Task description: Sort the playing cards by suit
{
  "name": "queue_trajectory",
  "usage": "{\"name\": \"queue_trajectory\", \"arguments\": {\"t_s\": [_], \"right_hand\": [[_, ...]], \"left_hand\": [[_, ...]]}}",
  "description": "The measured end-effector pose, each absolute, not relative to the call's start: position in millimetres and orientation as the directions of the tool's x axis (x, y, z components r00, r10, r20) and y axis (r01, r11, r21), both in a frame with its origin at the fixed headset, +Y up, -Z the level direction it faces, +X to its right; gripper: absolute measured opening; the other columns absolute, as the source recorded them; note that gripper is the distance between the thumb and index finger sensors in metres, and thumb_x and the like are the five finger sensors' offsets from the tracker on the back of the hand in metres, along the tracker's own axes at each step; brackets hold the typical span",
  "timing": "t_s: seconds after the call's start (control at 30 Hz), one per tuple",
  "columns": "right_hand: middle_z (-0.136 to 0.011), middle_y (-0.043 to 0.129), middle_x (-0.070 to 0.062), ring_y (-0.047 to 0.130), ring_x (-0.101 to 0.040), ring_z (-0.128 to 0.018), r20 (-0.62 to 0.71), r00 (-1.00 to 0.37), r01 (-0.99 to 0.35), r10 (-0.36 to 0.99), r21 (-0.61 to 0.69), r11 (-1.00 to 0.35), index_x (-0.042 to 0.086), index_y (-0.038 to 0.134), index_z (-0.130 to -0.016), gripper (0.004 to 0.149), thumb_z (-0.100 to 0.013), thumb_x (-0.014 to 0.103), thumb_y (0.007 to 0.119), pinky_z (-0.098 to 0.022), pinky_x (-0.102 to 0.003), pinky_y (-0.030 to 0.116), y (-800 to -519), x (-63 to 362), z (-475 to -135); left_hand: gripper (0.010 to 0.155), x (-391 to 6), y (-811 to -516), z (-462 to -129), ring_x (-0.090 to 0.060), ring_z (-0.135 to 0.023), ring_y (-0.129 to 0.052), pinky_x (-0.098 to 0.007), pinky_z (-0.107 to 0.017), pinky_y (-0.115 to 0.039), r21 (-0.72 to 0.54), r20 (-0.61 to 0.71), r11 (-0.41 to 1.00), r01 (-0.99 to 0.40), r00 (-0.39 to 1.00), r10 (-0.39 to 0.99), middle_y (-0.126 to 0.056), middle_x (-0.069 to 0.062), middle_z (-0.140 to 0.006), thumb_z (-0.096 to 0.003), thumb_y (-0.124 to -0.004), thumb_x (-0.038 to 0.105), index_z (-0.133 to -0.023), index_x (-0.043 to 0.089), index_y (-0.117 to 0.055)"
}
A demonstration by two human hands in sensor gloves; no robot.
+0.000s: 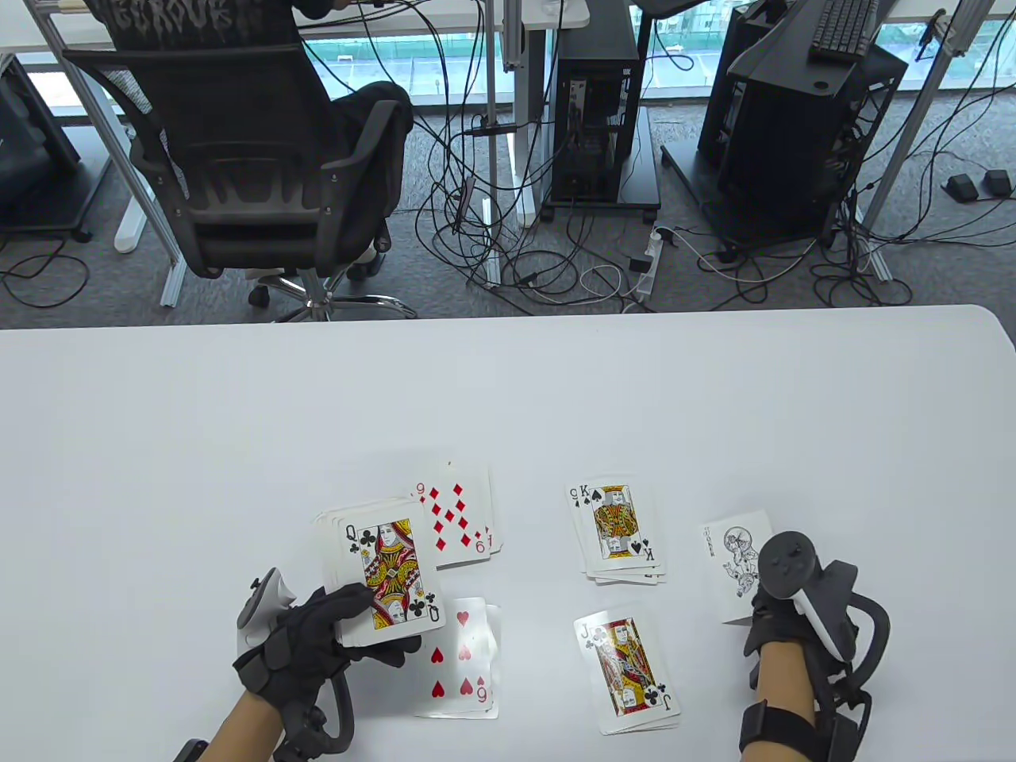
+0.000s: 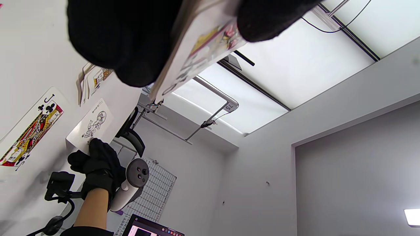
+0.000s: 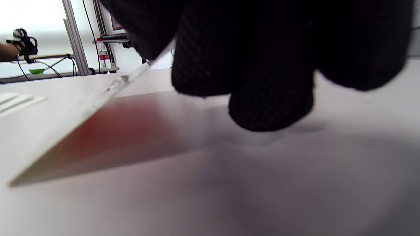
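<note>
White table [image 1: 159, 444] carries four face-up card piles: nine of diamonds pile [image 1: 454, 516], six of hearts pile [image 1: 462, 660], king of spades pile [image 1: 619, 532], jack of clubs pile [image 1: 631, 673], all apart from one another.

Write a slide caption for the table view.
Left hand holds the deck, queen of clubs up; right hand places the joker beside four suit piles.

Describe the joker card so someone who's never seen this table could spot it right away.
On the white table, look to the far right, by the right hand, whose fingers touch its near edge. The joker lies alone there, right of the king pile; it is the only card with a black-and-white drawing.
</note>
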State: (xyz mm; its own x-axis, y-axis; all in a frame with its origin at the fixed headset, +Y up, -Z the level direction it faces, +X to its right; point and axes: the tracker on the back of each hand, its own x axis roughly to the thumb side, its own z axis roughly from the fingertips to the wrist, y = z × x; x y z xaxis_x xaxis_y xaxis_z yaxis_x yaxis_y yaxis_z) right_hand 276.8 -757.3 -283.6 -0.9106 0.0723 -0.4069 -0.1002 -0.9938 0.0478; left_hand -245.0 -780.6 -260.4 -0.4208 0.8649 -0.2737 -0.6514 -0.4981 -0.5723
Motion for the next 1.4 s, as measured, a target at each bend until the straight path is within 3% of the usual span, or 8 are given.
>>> {"name": "queue_trajectory", "arguments": {"t_s": [0.3,0.6,0.7,0.9,1.03,1.13,1.27,1.4], "right_hand": [[-0.045,0.094,-0.014,0.097,-0.036,-0.039,-0.321,-0.882,0.268,-0.345,0.262,-0.927,-0.013,0.073,-0.083,0.048,-0.052,0.025,0.069,-0.031,-0.053,0.083,-776.3,260.2,-293.4],[-0.051,0.094,-0.017,0.096,-0.040,-0.044,-0.349,-0.795,0.399,-0.497,0.317,-0.860,-0.012,0.071,-0.086,0.060,-0.054,0.039,0.070,-0.033,-0.054,0.083,-759.8,246.7,-300.4],[-0.049,0.094,-0.018,0.096,-0.041,-0.043,-0.310,-0.863,0.356,-0.398,0.184,-0.916,-0.015,0.071,-0.085,0.060,-0.054,0.037,0.071,-0.032,-0.055,0.082,-741.2,224.1,-307.7],[-0.048,0.095,-0.018,0.096,-0.040,-0.042,0.035,-0.963,0.267,-0.269,-0.042,-0.963,-0.015,0.072,-0.084,0.060,-0.055,0.037,0.069,-0.032,-0.054,0.083,-711.2,129.0,-308.4],[-0.049,0.095,-0.017,0.096,-0.039,-0.042,0.277,-0.960,0.009,-0.050,-0.149,-0.989,-0.015,0.071,-0.084,0.060,-0.055,0.037,0.068,-0.032,-0.054,0.083,-688.0,57.8,-294.8],[-0.045,0.096,-0.014,0.098,-0.036,-0.039,0.491,-0.850,-0.342,0.190,-0.242,-0.908,-0.015,0.075,-0.079,0.057,-0.056,0.037,0.066,-0.030,-0.052,0.085,-674.3,18.7,-278.9],[-0.047,0.095,-0.014,0.097,-0.036,-0.040,0.590,-0.693,-0.587,0.414,-0.130,-0.799,-0.016,0.072,-0.081,0.063,-0.057,0.042,0.062,-0.031,-0.051,0.084,-669.2,-12.9,-266.8],[-0.057,0.088,-0.020,0.092,-0.043,-0.049,0.564,-0.646,-0.624,0.515,-0.002,-0.781,-0.022,0.056,-0.088,0.081,-0.053,0.051,0.067,-0.036,-0.056,0.081,-676.6,-30.9,-262.8]], "left_hand": [[0.052,-245.4,-781.0,-261.1,-0.038,-0.075,-0.092,-0.045,-0.052,-0.082,-0.565,-0.271,-0.496,-0.659,-0.420,0.866,-0.063,-0.021,-0.101,-0.0686,-0.071,0.028,-0.110,0.015,-0.042],[0.052,-245.8,-780.9,-261.4,-0.040,-0.075,-0.091,-0.045,-0.052,-0.082,-0.569,-0.272,-0.492,-0.659,-0.413,0.869,-0.063,-0.021,-0.101,-0.0688,-0.071,0.028,-0.110,0.015,-0.041],[0.052,-245.6,-780.8,-261.3,-0.040,-0.075,-0.091,-0.045,-0.052,-0.082,-0.574,-0.273,-0.491,-0.656,-0.412,0.869,-0.063,-0.021,-0.101,-0.0688,-0.071,0.028,-0.110,0.015,-0.041],[0.052,-245.2,-782.4,-261.1,-0.040,-0.075,-0.091,-0.045,-0.053,-0.082,-0.573,-0.279,-0.492,-0.656,-0.409,0.869,-0.063,-0.020,-0.101,-0.0689,-0.071,0.028,-0.110,0.015,-0.041],[0.052,-244.8,-782.0,-260.8,-0.040,-0.075,-0.091,-0.046,-0.053,-0.082,-0.573,-0.278,-0.493,-0.655,-0.411,0.868,-0.062,-0.021,-0.101,-0.0688,-0.071,0.028,-0.109,0.015,-0.041],[0.052,-245.0,-781.9,-261.3,-0.040,-0.075,-0.091,-0.045,-0.053,-0.082,-0.570,-0.272,-0.492,-0.658,-0.414,0.868,-0.062,-0.021,-0.101,-0.0689,-0.071,0.028,-0.110,0.015,-0.041],[0.052,-244.8,-782.4,-261.3,-0.040,-0.075,-0.091,-0.045,-0.053,-0.082,-0.568,-0.274,-0.492,-0.660,-0.412,0.869,-0.062,-0.020,-0.102,-0.0690,-0.071,0.028,-0.110,0.015,-0.040],[0.052,-245.0,-782.5,-261.1,-0.040,-0.076,-0.091,-0.046,-0.053,-0.081,-0.569,-0.274,-0.492,-0.659,-0.412,0.869,-0.062,-0.021,-0.102,-0.0695,-0.071,0.027,-0.110,0.015,-0.040]]}}
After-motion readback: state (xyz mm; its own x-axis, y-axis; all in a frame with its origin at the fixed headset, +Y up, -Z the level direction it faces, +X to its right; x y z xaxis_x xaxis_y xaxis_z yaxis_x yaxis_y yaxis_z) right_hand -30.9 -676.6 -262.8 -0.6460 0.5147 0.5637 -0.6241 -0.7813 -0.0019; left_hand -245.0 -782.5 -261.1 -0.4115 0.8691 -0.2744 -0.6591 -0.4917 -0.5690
